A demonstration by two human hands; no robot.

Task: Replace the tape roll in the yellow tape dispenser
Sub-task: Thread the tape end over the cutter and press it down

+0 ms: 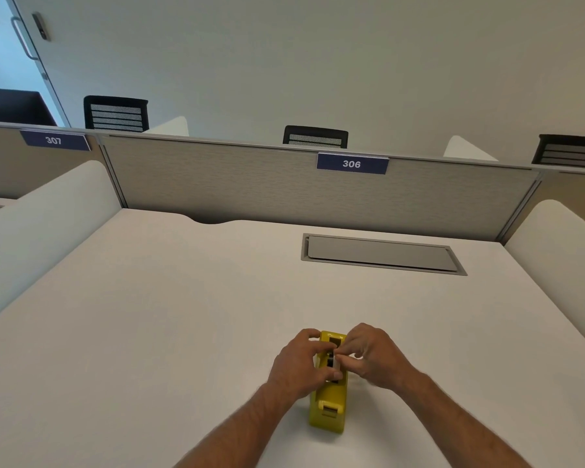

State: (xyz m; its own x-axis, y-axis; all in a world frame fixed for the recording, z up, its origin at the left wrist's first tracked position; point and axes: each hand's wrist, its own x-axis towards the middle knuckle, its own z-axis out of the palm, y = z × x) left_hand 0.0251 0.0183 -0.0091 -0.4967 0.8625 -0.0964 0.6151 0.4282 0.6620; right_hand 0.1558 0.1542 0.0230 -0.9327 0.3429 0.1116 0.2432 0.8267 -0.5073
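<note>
So, yellow tape dispenser (pixel 328 405) sits on the white tabletop (pixel 183 315), near the front edge, roughly centre, long axis running away from the person; cutter end is closest to the camera. Both hands are on its far half. Left hand (pixel 301 361) wraps the dispenser's left side, fingers curled over the top and far end, gripping the body. Right hand (pixel 368 356) comes in from the right w/ fingers bent, fingertips pinching at the roll slot in the middle. Tape roll (pixel 331 361) is only a dark sliver btwn the two hands; mostly covered by fingers, so can't tell if it is seated or lifted. Both forearms enter from the bottom edge, bare.

Around: a grey flip-lid cable box (pixel 379 253) is set flush in the tabletop, far right, well apart from the dispenser, lid down. Grey fabric partition (pixel 250 184) runs along the back edge, w/ a blue tag "306" (pixel 352 163) on its top rail and another "307" (pixel 53 140) on the next panel to the left. White curved side dividers (pixel 48 211) flank the tabletop left & right. Behind the partition, black mesh chair backs (pixel 115 113) show, plus a plain wall. Door w/ a bar handle (pixel 24 38) at top left.
</note>
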